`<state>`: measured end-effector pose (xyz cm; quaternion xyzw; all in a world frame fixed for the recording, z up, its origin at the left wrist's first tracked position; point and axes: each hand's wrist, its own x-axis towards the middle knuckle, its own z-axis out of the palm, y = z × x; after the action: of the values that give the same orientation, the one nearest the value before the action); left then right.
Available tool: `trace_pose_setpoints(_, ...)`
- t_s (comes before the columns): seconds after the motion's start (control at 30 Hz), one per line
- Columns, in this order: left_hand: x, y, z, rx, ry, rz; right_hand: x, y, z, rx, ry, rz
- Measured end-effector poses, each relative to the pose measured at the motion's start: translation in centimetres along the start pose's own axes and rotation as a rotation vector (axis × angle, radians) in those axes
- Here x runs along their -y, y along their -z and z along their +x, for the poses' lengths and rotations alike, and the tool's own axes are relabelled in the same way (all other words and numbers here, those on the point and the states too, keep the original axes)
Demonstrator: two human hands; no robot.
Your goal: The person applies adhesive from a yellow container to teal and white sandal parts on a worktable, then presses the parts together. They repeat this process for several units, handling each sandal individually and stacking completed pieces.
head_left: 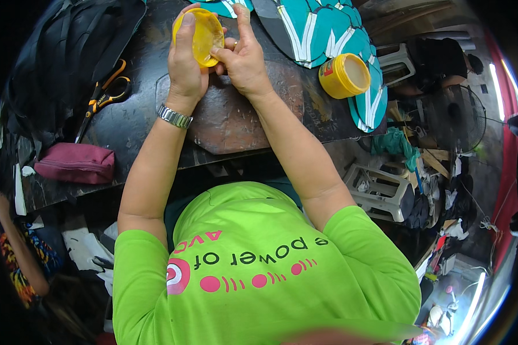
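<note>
Dark and scuffed, the worktable (155, 123) runs across the upper half of the view, its near edge passing just above the person's green shirt (259, 259). Between the forearms lies a brown rounded work board (236, 123) with bare surface showing; its near rim sits close to the table edge.

At the near left, a maroon zip pouch (75, 163) lies by the table edge. Farther back, orange-handled scissors (105, 96) rest with blades pointing toward the person, beside a heap of black straps (69, 46). Open table shows between the scissors and the left wrist.

Above the far end of the board, the left hand (185, 63), a metal watch (174, 117) on its wrist, grips a yellow lid (199, 35) with fingers curled over its left rim. The lid is a round disc tilted on edge, hollow face turned right toward the right hand; no long axis applies. The right hand (243, 54) pinches the lid's lower right rim with its fingertips, index finger extended upward. Both hands touch the lid and almost touch each other.

To the far right, well apart from the hands, a yellow jar (344, 75) lies tilted, open mouth up and to the right, on a row of teal sandal soles (322, 31) that fans along the table's far right edge.
</note>
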<state>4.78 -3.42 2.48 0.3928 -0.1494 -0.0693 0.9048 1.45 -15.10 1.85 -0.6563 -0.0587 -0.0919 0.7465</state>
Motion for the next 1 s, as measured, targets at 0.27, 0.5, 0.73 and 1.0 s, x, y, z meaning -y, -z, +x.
trace_pose_setpoints(0.27,1.1,-1.1,-0.7,-0.036,-0.046,-0.007,-1.8,-0.3,0.5,-0.210,0.181,-0.215)
trace_pose_setpoints(0.5,-0.4,-0.2,0.0,-0.083,-0.048,-0.015,0.9,-0.3,0.2,-0.056,-0.123,0.178)
trace_pose_setpoints(0.73,0.2,-0.3,0.3,-0.121,0.024,-0.059,1.0,-0.1,-0.4,-0.061,0.106,-0.115)
trace_pose_setpoints(1.0,1.2,-0.5,-0.4,-0.166,0.183,-0.145,1.0,0.0,0.6,-0.297,0.159,0.351)
